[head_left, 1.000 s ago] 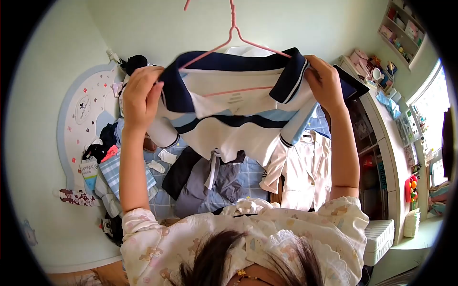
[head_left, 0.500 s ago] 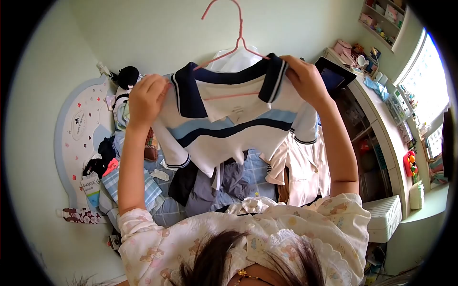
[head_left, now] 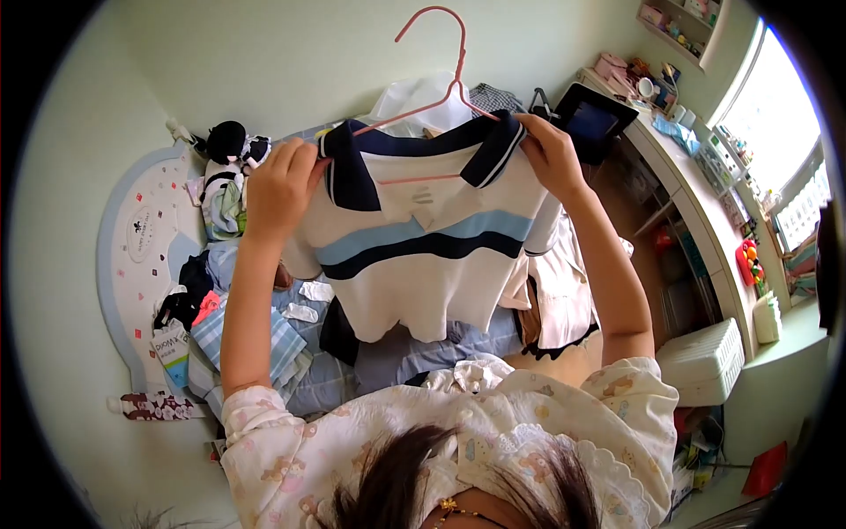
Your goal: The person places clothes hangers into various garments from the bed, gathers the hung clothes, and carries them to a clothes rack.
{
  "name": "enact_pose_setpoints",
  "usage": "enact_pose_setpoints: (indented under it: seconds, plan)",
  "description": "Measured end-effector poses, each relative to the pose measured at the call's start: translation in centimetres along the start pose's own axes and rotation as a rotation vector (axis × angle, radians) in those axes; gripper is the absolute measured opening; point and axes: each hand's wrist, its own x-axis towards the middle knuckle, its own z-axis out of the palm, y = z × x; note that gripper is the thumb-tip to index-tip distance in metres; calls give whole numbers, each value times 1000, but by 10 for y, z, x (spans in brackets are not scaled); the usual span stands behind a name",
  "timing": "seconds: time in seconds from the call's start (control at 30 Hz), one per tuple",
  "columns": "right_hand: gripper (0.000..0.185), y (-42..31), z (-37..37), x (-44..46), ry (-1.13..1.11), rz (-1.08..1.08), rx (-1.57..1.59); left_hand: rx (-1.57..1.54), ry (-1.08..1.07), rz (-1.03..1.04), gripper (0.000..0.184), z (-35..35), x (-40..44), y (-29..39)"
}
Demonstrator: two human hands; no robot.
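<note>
A white polo shirt (head_left: 388, 286) with a navy collar and light blue and navy stripes hangs spread in front of me. Inside its shoulders sits a pink hanger (head_left: 460, 62), its hook standing up above the collar. At the left shoulder by the collar, my left hand (head_left: 282, 185) is closed on the fabric. My right hand (head_left: 551, 154) pinches the other shoulder beside the collar. The hanger's bottom bar shows through the neck opening; its ends are hidden within the shirt.
Behind the shirt is a bed with a blue checked sheet (head_left: 308, 388). Piled clothes (head_left: 242, 339) lie on its left, near a white headboard (head_left: 145, 264). A beige garment (head_left: 564, 295) lies at the right. Along the right wall runs a desk (head_left: 705, 216) with a dark screen (head_left: 590, 123).
The shirt now hangs straighter, its lower part dropped down and flatter. The hanger and collar sit slightly lower in view, and the hook leans further right. Both hands keep their hold.
</note>
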Motion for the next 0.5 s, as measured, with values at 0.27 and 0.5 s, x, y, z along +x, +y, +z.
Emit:
enact_pose_setpoints:
  seconds: [0.27,0.5]
  plan:
    - [15,-10,-29,-55,9,48,-118,-156,37,-113,16,4,-24,20]
    - [16,-20,-82,-150,121,77,-353,-367,-187,51,22,-18,-16,104]
